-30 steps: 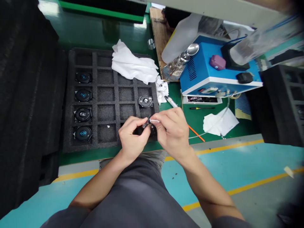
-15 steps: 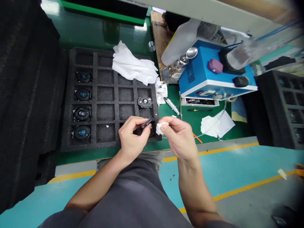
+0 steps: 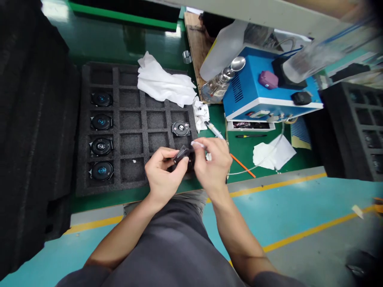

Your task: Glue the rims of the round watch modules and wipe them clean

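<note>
My left hand (image 3: 163, 173) pinches a dark watch case (image 3: 181, 153) between thumb and fingers, tilted above the front right corner of a black foam tray (image 3: 115, 119). Close beside it, my right hand (image 3: 214, 164) is closed on a small white wipe (image 3: 197, 144), held just right of the watch case. Whether the wipe touches the case I cannot tell. Several round watches (image 3: 101, 146) sit in the tray's left column. Another watch with a lighter face (image 3: 180, 128) lies in the right column, just beyond my hands.
A white cloth (image 3: 166, 83) lies over the tray's back. Right of the tray are crumpled tissue (image 3: 200, 114), a syringe (image 3: 213, 130), a glass bottle with metal top (image 3: 216, 88), a blue machine (image 3: 243, 93), a pen (image 3: 250, 136) and an orange stick (image 3: 243, 165). Black foam (image 3: 32, 119) rises at left.
My right hand has moved left with the wipe, closer to the watch case. The watch case has turned in my left hand, showing more of its flat side.
</note>
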{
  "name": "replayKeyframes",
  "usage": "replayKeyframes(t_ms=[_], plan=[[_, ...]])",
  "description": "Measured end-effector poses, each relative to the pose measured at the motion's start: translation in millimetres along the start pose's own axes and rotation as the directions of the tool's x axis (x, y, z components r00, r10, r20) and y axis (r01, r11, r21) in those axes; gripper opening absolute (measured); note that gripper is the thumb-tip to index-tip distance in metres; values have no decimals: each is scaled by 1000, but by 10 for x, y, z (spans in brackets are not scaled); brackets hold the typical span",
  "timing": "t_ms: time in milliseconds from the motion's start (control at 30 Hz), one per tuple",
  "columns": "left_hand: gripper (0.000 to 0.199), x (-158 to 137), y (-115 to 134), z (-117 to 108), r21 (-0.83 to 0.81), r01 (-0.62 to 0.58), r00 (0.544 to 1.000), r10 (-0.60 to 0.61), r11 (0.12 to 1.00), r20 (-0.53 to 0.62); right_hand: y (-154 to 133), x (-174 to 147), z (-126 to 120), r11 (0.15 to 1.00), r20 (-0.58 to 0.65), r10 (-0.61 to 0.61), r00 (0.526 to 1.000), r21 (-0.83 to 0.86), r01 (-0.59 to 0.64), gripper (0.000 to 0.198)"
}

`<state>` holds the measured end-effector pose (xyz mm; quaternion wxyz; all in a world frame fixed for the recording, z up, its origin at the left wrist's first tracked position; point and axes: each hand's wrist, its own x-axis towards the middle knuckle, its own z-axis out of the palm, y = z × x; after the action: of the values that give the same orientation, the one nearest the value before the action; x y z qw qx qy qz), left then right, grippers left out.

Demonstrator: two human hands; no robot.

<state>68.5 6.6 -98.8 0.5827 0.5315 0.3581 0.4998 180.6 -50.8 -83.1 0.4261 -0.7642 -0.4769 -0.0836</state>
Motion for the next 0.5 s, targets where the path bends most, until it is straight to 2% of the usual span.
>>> replayKeyframes(t_ms=[67, 133, 233, 300, 400, 500], plan=[[19, 23, 31, 0, -58, 63, 998, -63, 996, 6, 70, 44, -45, 998, -19, 52, 998, 18, -52, 11], [19, 40, 37, -2, -60, 96, 995, -94, 994, 40, 32, 72, -121, 994, 1, 35, 999, 100, -35, 8], [19, 47, 9, -12, -17, 100, 990, -97, 995, 102, -105, 92, -167, 977, 77, -169, 983, 147, 156, 11], [20, 51, -15, -26, -27, 73, 991, -70, 997, 110, -109, 114, -137, 974, 116, -219, 969, 90, 210, 14], [23, 68, -26, -45, -77, 17, 994, -9, 997, 107, 56, 158, -112, 994, 138, -105, 985, 34, 101, 15], [22, 86, -16, -49, -63, -44, 993, 51, 997, 107, 159, 173, -201, 994, 99, 2, 995, 111, -13, 10]])
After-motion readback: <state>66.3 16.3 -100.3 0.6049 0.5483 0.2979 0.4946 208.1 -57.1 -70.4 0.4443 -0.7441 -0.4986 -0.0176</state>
